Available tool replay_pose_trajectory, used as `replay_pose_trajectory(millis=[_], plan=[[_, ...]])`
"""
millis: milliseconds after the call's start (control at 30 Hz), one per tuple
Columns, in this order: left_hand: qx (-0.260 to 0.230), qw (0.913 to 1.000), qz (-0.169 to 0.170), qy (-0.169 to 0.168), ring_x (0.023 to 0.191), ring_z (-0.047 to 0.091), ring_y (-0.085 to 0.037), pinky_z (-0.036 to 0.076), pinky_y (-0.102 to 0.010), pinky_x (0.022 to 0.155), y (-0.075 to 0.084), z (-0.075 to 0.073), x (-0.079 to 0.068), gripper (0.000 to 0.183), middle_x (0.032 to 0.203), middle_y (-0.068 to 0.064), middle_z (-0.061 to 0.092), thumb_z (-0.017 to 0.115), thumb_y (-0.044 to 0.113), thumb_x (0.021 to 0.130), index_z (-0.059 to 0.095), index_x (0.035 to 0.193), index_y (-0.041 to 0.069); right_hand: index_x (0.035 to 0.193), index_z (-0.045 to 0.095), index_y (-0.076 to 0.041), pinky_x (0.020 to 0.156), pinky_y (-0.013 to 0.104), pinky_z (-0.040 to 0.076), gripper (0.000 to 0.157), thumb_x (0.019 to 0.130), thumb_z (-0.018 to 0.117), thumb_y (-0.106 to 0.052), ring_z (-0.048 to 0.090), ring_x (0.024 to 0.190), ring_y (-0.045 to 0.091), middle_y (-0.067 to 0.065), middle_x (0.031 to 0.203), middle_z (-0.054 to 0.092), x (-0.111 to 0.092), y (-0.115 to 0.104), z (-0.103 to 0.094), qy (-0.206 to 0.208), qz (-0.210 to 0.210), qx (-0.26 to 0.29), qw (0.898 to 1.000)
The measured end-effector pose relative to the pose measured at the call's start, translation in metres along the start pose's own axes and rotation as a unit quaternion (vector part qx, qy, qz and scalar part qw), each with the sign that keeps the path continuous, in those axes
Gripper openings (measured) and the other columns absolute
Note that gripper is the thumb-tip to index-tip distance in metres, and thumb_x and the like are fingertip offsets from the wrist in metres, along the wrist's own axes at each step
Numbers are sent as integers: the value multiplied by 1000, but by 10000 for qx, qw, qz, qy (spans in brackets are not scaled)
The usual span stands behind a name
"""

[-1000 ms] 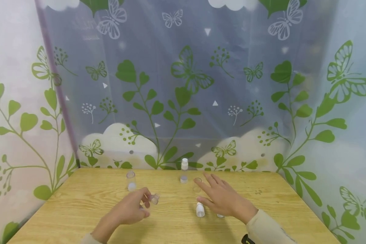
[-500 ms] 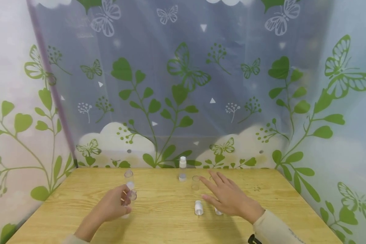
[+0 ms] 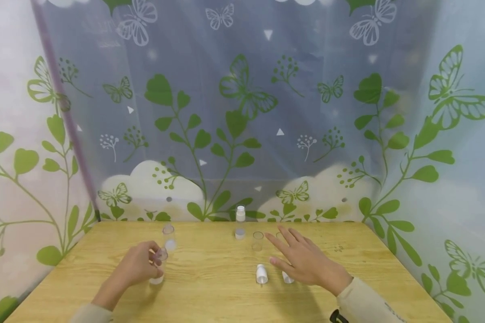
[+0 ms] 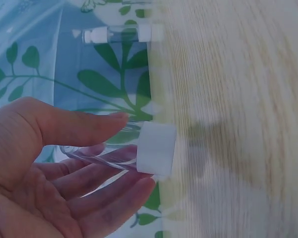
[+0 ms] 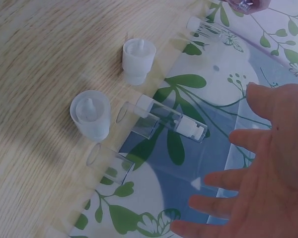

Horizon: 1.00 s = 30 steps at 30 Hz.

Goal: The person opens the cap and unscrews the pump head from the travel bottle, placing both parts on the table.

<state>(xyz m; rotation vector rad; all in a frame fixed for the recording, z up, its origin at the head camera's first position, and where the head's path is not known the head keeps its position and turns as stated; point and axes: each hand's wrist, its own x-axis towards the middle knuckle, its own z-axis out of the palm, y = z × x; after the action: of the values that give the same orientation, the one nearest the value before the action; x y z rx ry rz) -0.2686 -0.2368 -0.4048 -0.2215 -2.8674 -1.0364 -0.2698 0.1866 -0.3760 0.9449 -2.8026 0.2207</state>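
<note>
My left hand point(image 3: 135, 267) grips a clear bottle with a white base point(image 4: 156, 148), thumb on one side and fingers on the other. Whether that base touches the tabletop I cannot tell. A similar clear bottle point(image 3: 169, 237) stands just behind it. Fingers spread and nothing held, my right hand point(image 3: 307, 260) hovers over the right part of the table. Close to it are two white pump tops, one further left point(image 3: 261, 274) and one partly under the hand point(image 3: 288, 278). Two clear caps, one nearer the middle point(image 5: 136, 119) and one further right point(image 5: 111, 163), stand behind them.
An assembled bottle with a white pump top point(image 3: 240, 223) stands near the back edge of the wooden table point(image 3: 210, 287). Behind and at both sides hangs a curtain point(image 3: 194, 125) printed with leaves and butterflies.
My left hand has moved left with the clear bottle, lowering it beside the standing bottle. My right hand stays almost where it was, with its fingers spread; the head view shifts slightly.
</note>
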Motion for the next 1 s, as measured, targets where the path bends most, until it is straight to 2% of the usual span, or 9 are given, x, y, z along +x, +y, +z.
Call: replay_pose_trajectory(millis=[133,367,700,1000], plan=[[89,10000,-13,41,77,63,-18,56,-34,64,-2,-3,2,51,84,-7,69,83,3,58,59,102,-4,151,24,-28,103,63,34,60,98,35,-54,29,138,47,20,156,22,0,1,-1,-52,41,25,10000],[46,9998,-197,16,64,57,-17,51,-29,57,-4,-2,5,48,75,-6,63,81,-1,58,57,99,-6,151,25,-26,103,64,35,60,98,37,-51,31,137,48,22,155,23,-1,2,-2,-145,47,56,9999],[166,9995,-276,-10,68,60,-18,55,-30,60,-10,-3,6,46,82,-10,65,81,1,57,54,94,-6,151,25,-26,103,64,34,60,98,36,-52,31,137,48,23,154,25,1,0,-2,-190,-10,131,9997],[298,9991,-296,-95,71,59,-18,52,-30,60,-14,-1,10,44,85,-11,63,77,1,57,51,93,-4,151,26,-25,102,64,35,59,99,37,-51,32,136,48,23,154,26,-1,0,-3,-210,-21,77,9997]])
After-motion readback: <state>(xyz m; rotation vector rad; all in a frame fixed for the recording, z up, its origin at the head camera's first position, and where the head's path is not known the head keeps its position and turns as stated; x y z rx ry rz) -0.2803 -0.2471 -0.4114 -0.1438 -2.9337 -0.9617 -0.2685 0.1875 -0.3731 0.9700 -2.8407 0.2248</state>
